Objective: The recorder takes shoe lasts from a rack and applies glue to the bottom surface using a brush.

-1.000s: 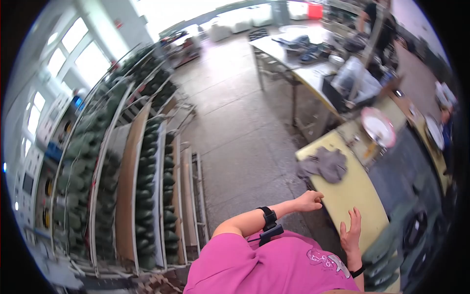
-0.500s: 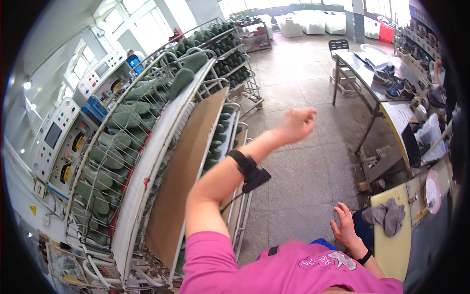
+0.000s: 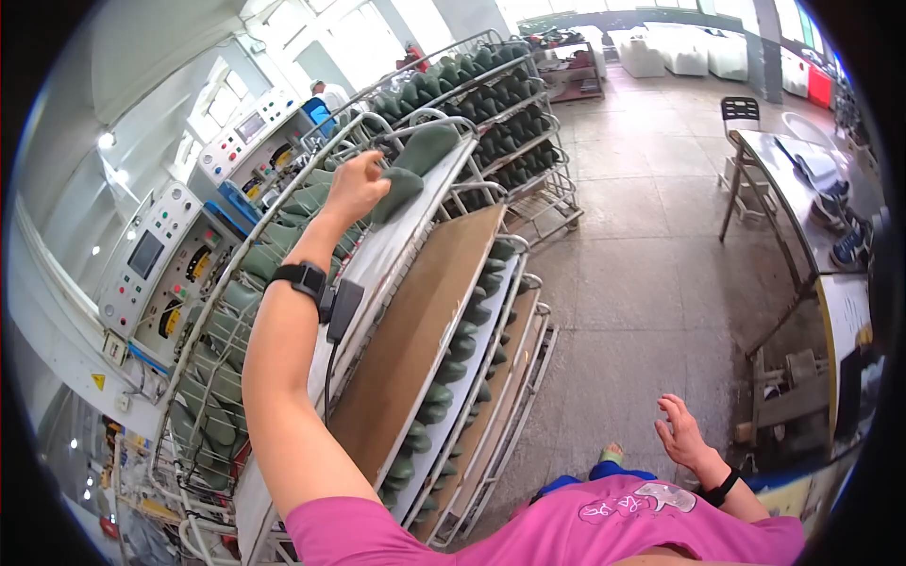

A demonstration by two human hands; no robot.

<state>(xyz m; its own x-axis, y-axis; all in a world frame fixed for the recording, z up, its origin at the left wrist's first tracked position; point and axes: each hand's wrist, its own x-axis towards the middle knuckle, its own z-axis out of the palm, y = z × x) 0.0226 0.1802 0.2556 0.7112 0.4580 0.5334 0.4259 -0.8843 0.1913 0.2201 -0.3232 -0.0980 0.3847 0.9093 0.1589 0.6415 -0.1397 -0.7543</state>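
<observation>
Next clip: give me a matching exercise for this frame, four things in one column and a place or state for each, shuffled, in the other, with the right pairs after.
Things:
1. left hand
2. right hand
3. flat brown board
4. black metal chair

Places or states:
A. lying on a rack shelf, bare
B. standing on the floor at the far end of the long table
C. on a dark green shoe last at the top of the wire rack
D. spread and empty, low over the floor

Pairs: 1-C, 2-D, 3-A, 4-B
</observation>
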